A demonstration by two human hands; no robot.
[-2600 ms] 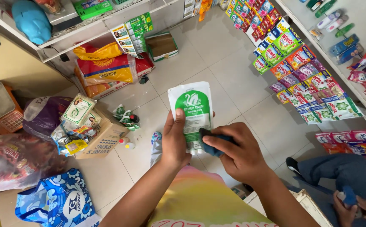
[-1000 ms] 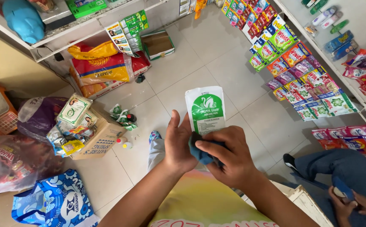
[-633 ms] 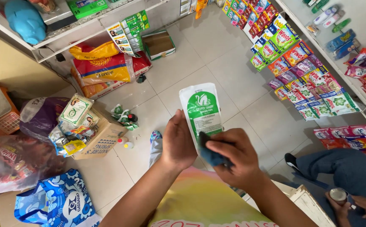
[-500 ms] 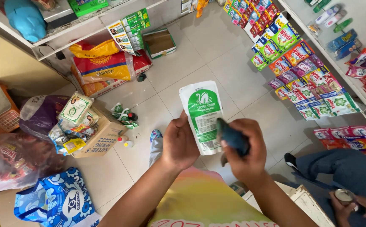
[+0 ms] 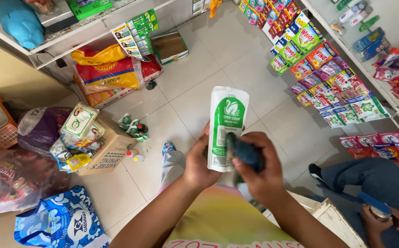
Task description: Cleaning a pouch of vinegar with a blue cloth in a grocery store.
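**Pouch held up, cloth pressed to its face**

The left hand (image 5: 200,163) grips the lower left edge of a white and green pouch (image 5: 225,124), held upright in mid-frame above the tiled floor (image 5: 195,92). The right hand (image 5: 261,172) is closed around a dark blue cloth (image 5: 246,154) and presses it against the pouch's lower front. As a judgement, the wiping is under way: the cloth sits on the lower half, and the upper half toward twelve o'clock is not covered; whether it is already clean cannot be told.

At nine o'clock, an open cardboard box (image 5: 110,154) holds small packets and cartons. At eleven o'clock, red and yellow sacks (image 5: 110,76) lie under a shelf (image 5: 71,36). At two o'clock, rows of sachets (image 5: 328,69) hang along a rack. At four o'clock, another person's hand (image 5: 376,220) holds a small can.
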